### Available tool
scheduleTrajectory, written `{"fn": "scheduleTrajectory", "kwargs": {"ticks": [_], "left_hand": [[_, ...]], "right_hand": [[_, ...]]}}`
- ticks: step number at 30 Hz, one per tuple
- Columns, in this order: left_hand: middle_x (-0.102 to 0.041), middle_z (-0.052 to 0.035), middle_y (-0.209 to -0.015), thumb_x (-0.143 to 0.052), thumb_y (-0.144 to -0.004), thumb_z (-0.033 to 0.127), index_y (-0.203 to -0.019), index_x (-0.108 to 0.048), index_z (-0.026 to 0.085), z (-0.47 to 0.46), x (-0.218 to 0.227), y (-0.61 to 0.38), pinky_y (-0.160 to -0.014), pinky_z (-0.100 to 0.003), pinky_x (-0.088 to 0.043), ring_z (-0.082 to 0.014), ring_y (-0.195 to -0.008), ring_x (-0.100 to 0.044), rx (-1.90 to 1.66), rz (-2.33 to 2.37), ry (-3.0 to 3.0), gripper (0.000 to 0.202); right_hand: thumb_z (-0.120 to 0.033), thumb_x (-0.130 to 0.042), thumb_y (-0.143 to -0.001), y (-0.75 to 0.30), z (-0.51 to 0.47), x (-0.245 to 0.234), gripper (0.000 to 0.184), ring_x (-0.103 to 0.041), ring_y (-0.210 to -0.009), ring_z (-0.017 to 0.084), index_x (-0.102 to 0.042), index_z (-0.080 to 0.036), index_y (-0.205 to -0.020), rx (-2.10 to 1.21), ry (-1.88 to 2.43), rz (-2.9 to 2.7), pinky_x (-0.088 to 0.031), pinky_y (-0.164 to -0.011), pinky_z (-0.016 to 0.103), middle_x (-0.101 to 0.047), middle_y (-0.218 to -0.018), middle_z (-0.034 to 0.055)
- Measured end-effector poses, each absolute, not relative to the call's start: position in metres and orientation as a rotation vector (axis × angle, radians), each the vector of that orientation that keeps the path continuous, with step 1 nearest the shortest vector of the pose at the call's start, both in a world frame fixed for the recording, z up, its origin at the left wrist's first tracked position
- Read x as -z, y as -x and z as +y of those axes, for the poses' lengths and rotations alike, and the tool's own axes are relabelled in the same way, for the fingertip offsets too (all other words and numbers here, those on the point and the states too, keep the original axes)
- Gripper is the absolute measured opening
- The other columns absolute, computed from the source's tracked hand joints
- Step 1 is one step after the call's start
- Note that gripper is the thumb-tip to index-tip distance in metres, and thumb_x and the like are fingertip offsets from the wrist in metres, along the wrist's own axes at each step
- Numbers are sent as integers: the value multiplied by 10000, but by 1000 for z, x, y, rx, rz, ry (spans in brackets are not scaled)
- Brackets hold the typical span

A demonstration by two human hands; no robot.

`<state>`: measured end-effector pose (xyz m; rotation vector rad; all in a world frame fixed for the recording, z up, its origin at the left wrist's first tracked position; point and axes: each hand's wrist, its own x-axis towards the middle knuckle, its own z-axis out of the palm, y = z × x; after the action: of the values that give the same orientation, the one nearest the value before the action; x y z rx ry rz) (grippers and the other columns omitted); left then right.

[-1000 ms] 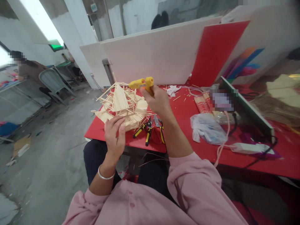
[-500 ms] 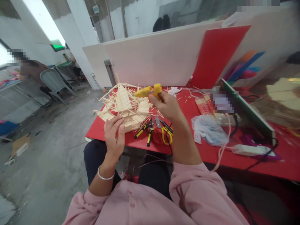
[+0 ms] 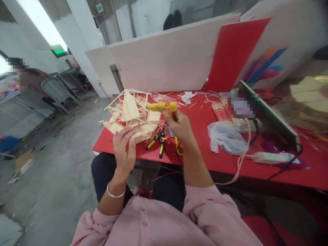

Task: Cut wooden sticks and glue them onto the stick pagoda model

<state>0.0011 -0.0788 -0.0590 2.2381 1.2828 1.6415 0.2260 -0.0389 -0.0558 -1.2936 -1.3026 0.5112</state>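
A yellow hot glue gun [image 3: 161,107] is gripped in my right hand [image 3: 181,127], its nozzle pointing left at the stick model. The model [image 3: 131,108], a small house-like structure of thin pale wooden sticks with a sloped roof, sits at the table's left end. At its front edge is my left hand [image 3: 124,147], fingers slightly bent and spread, thumb apart; whether the fingertips touch the sticks I cannot tell. Just right of the model lie yellow-and-black pliers [image 3: 159,140]. Scissors with yellow handles [image 3: 178,147] are partly hidden behind my right hand.
The red table [image 3: 197,136] holds a crumpled plastic bag [image 3: 227,136], a white power strip [image 3: 276,157], packs of sticks [image 3: 221,110] and scattered stick bits. White boards [image 3: 164,58] and a red board [image 3: 237,51] stand along the back. Another person [image 3: 32,80] sits far left.
My right hand has lowered the glue gun slightly and moved it left, levelling it beside the model. The left hand stays almost still. The view has shifted a little.
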Motion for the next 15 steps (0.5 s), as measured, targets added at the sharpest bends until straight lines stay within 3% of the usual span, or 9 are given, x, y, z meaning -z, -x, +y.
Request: {"fn": "scheduleTrajectory", "kwargs": {"ticks": [4,9,12,15], "left_hand": [[-695,-75,-1152,-490,-975,305,-1079,-691,225,-80,61,1,-1085,-469,-366,-227,-1141,-608,-1643,1314,-2232,240],[-691,-80,-1159,-490,-974,276,-1076,-692,217,-82,61,-2,-1085,-476,-360,-226,-1134,-611,-1628,1269,-2232,233],[-691,-81,-1155,-489,-975,276,-1074,-691,217,-84,60,-5,-1085,-479,-360,-225,-1130,-612,-1618,1259,-2242,232],[-693,-75,-1152,-494,-975,282,-1071,-692,223,-85,59,-2,-1078,-474,-372,-222,-1130,-612,-1637,1272,-2242,228]], "right_hand": [[-578,-560,-855,-226,-54,63,388,-391,-554,95,-587,-194,-806,-513,1321,-1300,-298,-523,256,-494,-616,-33],[-564,-582,-855,-221,-75,78,383,-449,-561,101,-620,-184,-819,-512,1317,-1295,-347,-537,250,-565,-646,-20],[-522,-620,-848,-206,-71,83,343,-535,-617,132,-682,-191,-918,-407,1275,-1343,-414,-603,269,-642,-724,0],[-473,-648,-853,-192,-62,86,356,-628,-802,191,-700,-230,-1108,-216,1242,-1391,-479,-747,317,-710,-902,42]]}}
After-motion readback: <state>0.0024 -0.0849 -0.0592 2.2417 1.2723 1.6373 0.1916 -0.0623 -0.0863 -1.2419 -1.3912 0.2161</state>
